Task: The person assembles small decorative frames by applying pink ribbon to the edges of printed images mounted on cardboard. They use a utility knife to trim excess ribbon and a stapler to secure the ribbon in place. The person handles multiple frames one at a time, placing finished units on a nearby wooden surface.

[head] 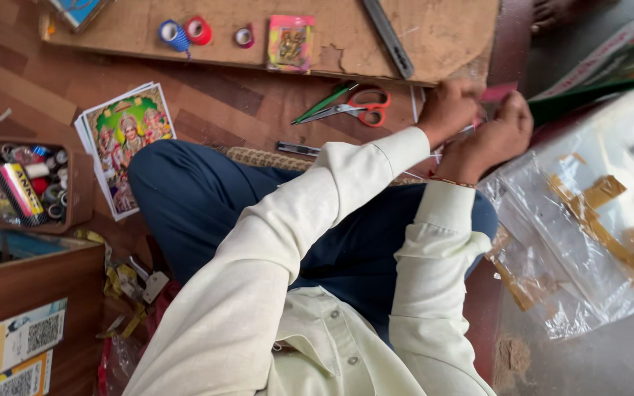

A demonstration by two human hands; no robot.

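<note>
Both hands are bunched together over a small pink piece (498, 92) right at the edge of the worn wooden board (434, 33), next to a sheet of clear plastic (588, 220) with bits of brown tape on it. The left hand (449, 108) has its fingers curled down onto the work, and the right hand (494, 136) is closed in a pinch on the pink piece, though honestly the fingertips are mostly hidden, so I can't tell exactly how it's held.

For fiddly stuff like this I'd keep the wrists low and braced, hold one hand as the anchor and let the other do the small moves. The red-handled scissors (357, 106) sit just beside the left hand, easy to grab, so no need to shift the piece
</note>
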